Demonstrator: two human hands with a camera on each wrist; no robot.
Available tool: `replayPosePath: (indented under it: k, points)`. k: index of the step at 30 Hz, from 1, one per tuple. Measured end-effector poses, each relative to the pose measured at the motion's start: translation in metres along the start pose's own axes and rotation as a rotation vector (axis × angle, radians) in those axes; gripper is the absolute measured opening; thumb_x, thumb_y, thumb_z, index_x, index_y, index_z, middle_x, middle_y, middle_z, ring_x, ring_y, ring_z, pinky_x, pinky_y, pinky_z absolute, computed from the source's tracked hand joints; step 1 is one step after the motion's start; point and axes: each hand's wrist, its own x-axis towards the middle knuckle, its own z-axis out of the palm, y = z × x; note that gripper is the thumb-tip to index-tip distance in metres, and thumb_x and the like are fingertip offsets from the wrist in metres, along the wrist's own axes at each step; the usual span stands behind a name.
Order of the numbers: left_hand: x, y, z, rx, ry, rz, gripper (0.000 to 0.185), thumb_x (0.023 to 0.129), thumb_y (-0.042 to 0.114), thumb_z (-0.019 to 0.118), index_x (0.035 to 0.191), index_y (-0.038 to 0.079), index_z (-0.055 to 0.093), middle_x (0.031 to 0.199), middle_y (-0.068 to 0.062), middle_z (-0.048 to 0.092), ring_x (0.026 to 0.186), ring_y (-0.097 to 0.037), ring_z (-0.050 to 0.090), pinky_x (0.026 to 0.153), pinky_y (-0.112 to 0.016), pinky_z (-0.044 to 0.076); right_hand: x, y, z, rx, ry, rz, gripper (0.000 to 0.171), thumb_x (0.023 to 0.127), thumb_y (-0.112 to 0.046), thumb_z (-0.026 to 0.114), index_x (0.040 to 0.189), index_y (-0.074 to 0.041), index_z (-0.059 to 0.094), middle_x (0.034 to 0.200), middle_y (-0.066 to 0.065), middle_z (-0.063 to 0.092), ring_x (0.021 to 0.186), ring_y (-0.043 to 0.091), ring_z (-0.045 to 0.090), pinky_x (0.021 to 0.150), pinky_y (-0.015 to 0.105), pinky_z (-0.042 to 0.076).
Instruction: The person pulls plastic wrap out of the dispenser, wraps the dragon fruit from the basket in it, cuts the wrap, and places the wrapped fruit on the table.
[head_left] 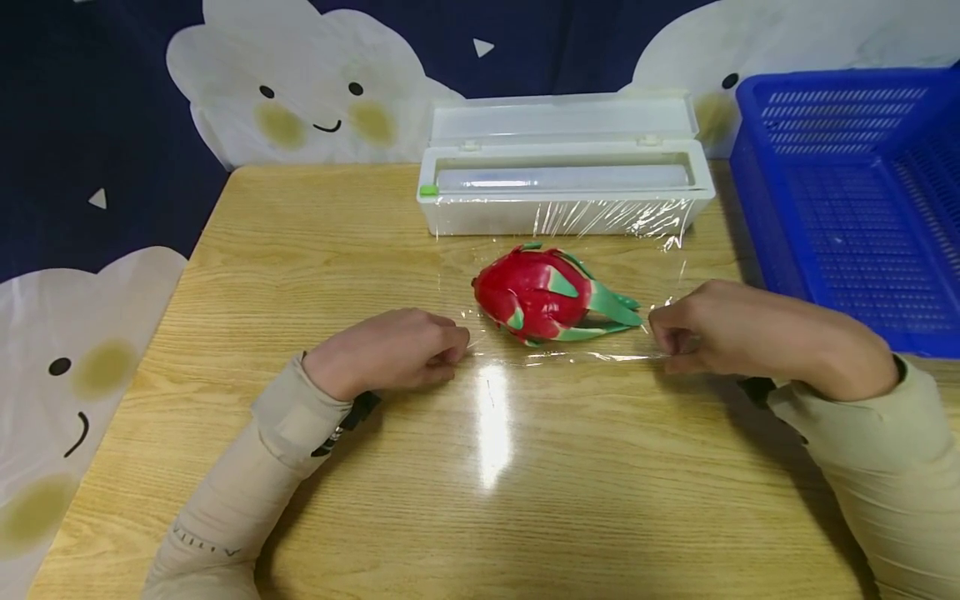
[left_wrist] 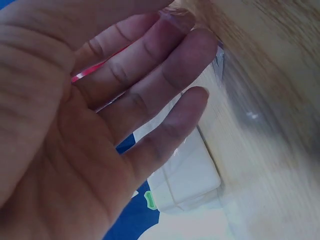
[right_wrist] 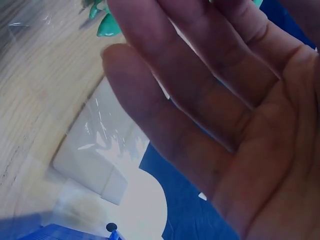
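A red dragon fruit (head_left: 536,293) with green scales lies on a sheet of clear cling film (head_left: 592,357) spread over the wooden table (head_left: 480,483). The film runs back to the white dispenser box (head_left: 562,179), whose lid stands up. My left hand (head_left: 459,347) pinches the film's near left corner just left of the fruit. My right hand (head_left: 667,345) pinches the near right corner, close to the fruit's green tips. In the left wrist view my left hand (left_wrist: 200,65) fills the frame, with the film's edge at its fingertips. The right wrist view shows my right hand (right_wrist: 150,35) and the fruit's green tips (right_wrist: 107,25).
A blue plastic basket (head_left: 847,167) stands at the table's right edge, beside the dispenser. The dispenser (left_wrist: 192,182) also shows past my left fingers, and the dispenser (right_wrist: 95,150) past my right palm. A dark cloth with white cloud faces (head_left: 300,92) hangs behind the table.
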Motion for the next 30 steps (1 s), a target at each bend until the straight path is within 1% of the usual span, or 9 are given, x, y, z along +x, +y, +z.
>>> replayPosePath:
  k: [3,7,13,16,19,23,25,27,30]
  points:
    - [0.000,0.000,0.000,0.004,0.017,0.006,0.022,0.092,0.007,0.073,0.081,0.015,0.056,0.072,0.006,0.048,0.066,-0.006,0.043,0.061,-0.019,0.039,-0.001,0.000,-0.001,-0.015,0.018,-0.004,0.042,0.077,-0.017,0.090,0.072,-0.033,0.052,0.067,-0.024,0.047,0.062,-0.004,0.039,0.058,0.017,0.034]
    - [-0.001,0.001,0.000,0.027,0.062,0.034,0.019,0.093,0.005,0.072,0.081,0.015,0.061,0.072,0.005,0.053,0.067,-0.006,0.043,0.062,-0.019,0.041,-0.001,0.001,-0.001,-0.028,0.042,-0.016,0.044,0.076,-0.011,0.089,0.072,-0.033,0.051,0.067,-0.022,0.046,0.063,-0.004,0.038,0.058,0.017,0.034]
    - [-0.003,0.002,-0.002,0.071,0.123,0.078,0.017,0.092,0.006,0.074,0.081,0.014,0.063,0.074,0.004,0.058,0.069,-0.008,0.049,0.064,-0.019,0.046,-0.001,0.003,0.001,-0.024,0.095,-0.058,0.046,0.073,-0.004,0.086,0.072,-0.033,0.050,0.070,-0.023,0.048,0.065,-0.005,0.039,0.059,0.017,0.036]
    - [-0.003,0.003,-0.004,0.074,0.145,0.090,0.015,0.091,0.003,0.072,0.083,0.012,0.065,0.077,0.003,0.062,0.070,-0.008,0.055,0.066,-0.020,0.050,-0.002,0.003,0.001,-0.035,0.133,-0.081,0.048,0.072,-0.004,0.087,0.072,-0.033,0.049,0.070,-0.024,0.046,0.064,-0.006,0.038,0.058,0.017,0.035]
    - [-0.004,0.004,-0.006,0.085,0.168,0.093,0.015,0.092,0.000,0.068,0.083,0.012,0.065,0.079,0.002,0.062,0.071,-0.008,0.055,0.067,-0.020,0.052,-0.002,0.003,0.001,-0.039,0.165,-0.098,0.048,0.074,-0.004,0.087,0.073,-0.033,0.050,0.070,-0.025,0.047,0.064,-0.007,0.037,0.057,0.016,0.035]
    - [-0.004,0.005,-0.007,0.110,0.191,0.091,0.014,0.095,0.001,0.066,0.085,0.012,0.066,0.081,0.002,0.060,0.073,-0.009,0.055,0.068,-0.022,0.053,-0.002,0.002,-0.001,-0.051,0.179,-0.079,0.047,0.076,-0.002,0.086,0.075,-0.034,0.051,0.072,-0.025,0.051,0.064,-0.007,0.040,0.058,0.017,0.040]
    - [-0.005,0.004,-0.008,0.113,0.198,0.093,0.013,0.096,0.001,0.066,0.088,0.011,0.068,0.083,0.001,0.062,0.075,-0.010,0.058,0.070,-0.024,0.055,-0.002,0.002,-0.002,-0.063,0.192,-0.079,0.047,0.076,-0.002,0.086,0.075,-0.033,0.052,0.073,-0.025,0.052,0.064,-0.007,0.041,0.058,0.017,0.040]
    - [-0.006,0.004,-0.009,0.113,0.203,0.096,0.012,0.095,-0.001,0.066,0.091,0.010,0.069,0.085,0.001,0.064,0.078,-0.010,0.060,0.074,-0.025,0.057,-0.002,0.002,-0.003,-0.068,0.212,-0.093,0.046,0.077,-0.001,0.087,0.076,-0.033,0.054,0.074,-0.025,0.054,0.065,-0.007,0.041,0.057,0.017,0.040]
    - [-0.007,0.003,-0.011,0.109,0.207,0.100,0.014,0.096,-0.002,0.064,0.090,0.010,0.068,0.084,0.001,0.063,0.078,-0.012,0.059,0.074,-0.026,0.055,-0.002,0.004,-0.003,-0.067,0.241,-0.125,0.040,0.077,-0.002,0.087,0.080,-0.033,0.062,0.077,-0.024,0.060,0.067,-0.009,0.048,0.057,0.018,0.045]
